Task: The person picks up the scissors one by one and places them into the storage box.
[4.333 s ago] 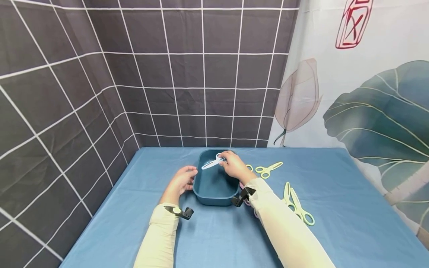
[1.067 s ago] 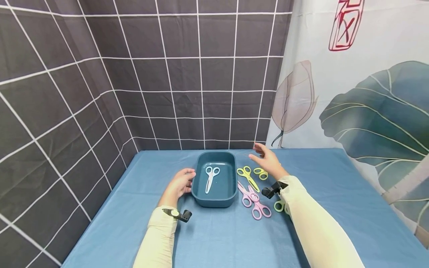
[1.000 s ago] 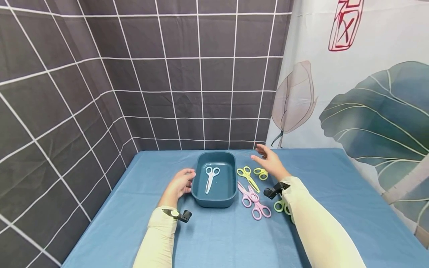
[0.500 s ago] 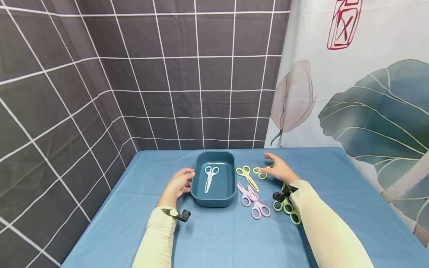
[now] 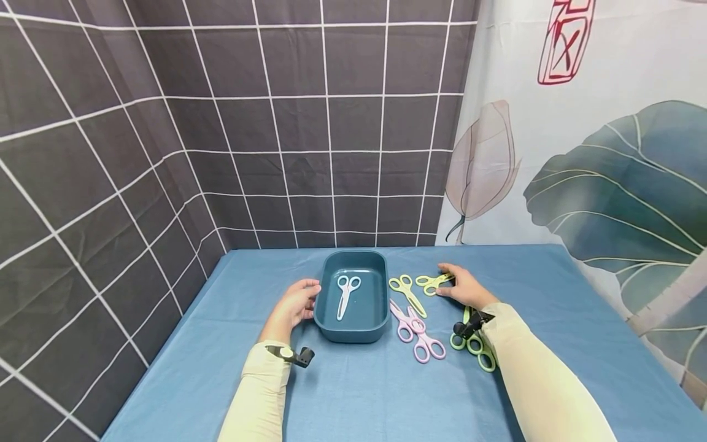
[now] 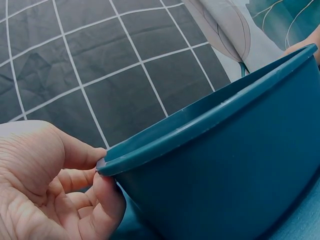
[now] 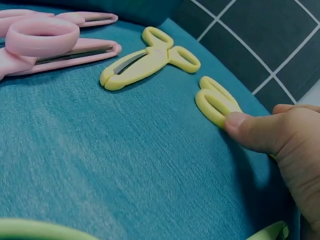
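On the blue surface (image 5: 353, 399), best keep the teal basin (image 5: 353, 336) at lower centre steady, gripping its left rim with the left hand (image 5: 297, 301). Right of centre, pinching the rightmost yellow scissors (image 5: 437, 282) with the right hand (image 5: 466, 288); probably wise to firm that hold, then lift clear of the neighbouring yellow scissors (image 5: 412, 299). Since half a second ago, lowered the hand and narrowed the finger spread

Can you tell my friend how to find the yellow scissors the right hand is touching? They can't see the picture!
Start at the dark blue bin on the blue cloth and look to its right. Past the loose yellow pair are the yellow scissors, handle loops toward the bin. Unlike that other pair, they're partly hidden by the right hand.
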Demonstrator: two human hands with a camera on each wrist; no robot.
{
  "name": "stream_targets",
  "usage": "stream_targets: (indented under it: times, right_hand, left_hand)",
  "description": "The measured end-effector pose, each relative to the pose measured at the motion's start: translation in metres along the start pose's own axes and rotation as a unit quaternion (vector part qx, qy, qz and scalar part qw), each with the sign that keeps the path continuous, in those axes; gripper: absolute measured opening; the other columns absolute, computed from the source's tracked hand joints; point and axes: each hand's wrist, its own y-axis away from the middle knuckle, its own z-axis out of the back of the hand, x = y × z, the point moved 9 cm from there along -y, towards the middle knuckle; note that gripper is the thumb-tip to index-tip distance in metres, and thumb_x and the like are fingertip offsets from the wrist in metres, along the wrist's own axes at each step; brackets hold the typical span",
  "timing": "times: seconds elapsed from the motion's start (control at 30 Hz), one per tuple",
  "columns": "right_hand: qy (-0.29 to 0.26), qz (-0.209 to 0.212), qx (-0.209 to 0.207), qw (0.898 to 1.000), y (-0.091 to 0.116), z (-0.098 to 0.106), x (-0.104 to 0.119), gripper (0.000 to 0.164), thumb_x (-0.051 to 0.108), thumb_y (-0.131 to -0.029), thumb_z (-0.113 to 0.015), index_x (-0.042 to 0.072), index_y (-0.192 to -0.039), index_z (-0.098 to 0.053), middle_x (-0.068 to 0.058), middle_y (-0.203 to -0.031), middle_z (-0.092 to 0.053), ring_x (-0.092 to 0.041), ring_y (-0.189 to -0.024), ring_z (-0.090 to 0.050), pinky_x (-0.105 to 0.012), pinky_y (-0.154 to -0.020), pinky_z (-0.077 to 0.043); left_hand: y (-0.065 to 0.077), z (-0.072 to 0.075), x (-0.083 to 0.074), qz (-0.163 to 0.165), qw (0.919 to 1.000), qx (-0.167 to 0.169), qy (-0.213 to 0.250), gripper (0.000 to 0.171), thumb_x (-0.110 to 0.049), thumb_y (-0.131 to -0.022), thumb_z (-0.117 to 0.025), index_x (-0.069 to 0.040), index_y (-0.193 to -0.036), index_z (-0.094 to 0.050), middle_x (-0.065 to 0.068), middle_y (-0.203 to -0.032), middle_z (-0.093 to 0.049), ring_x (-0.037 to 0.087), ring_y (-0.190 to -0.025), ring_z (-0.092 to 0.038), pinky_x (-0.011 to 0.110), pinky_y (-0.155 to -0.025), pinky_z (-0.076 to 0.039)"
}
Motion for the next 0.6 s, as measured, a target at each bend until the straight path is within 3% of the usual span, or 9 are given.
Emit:
stream_targets:
  times: [0.33, 0.6]
  right_hand:
    - [0.066, 0.016, -0.017, 0.998, 0.003, 0.002, 0.0014, 0.042, 0.006, -0.096, -0.066, -0.007, -0.134, -0.058, -0.03, -0.135, -0.053, -0.052, -0.129, -0.042, -0.065, -0.108, -0.032]
    - [0.107, -0.01, -0.008, 0.994, 0.0011, -0.0011, -0.0028, 0.026, 0.006, -0.098, -0.063, 0.0, -0.123, -0.068, -0.026, -0.129, -0.055, -0.05, -0.125, -0.042, -0.065, -0.105, -0.034]
  left_hand:
    - [0.0003, -0.0005, 0.0011, 0.005, 1.0, -0.002, 0.005, 0.033, -0.014, -0.105, -0.053, -0.001, -0.135, -0.051, 0.008, -0.085, -0.056, 0.011, -0.063, -0.052, 0.021, -0.047, -0.048]
    - [0.0015, 0.0005, 0.0007, 0.001, 0.9999, -0.01, -0.002, 0.032, -0.015, -0.104, -0.055, -0.003, -0.133, -0.053, 0.007, -0.085, -0.057, 0.012, -0.063, -0.053, 0.021, -0.048, -0.048]
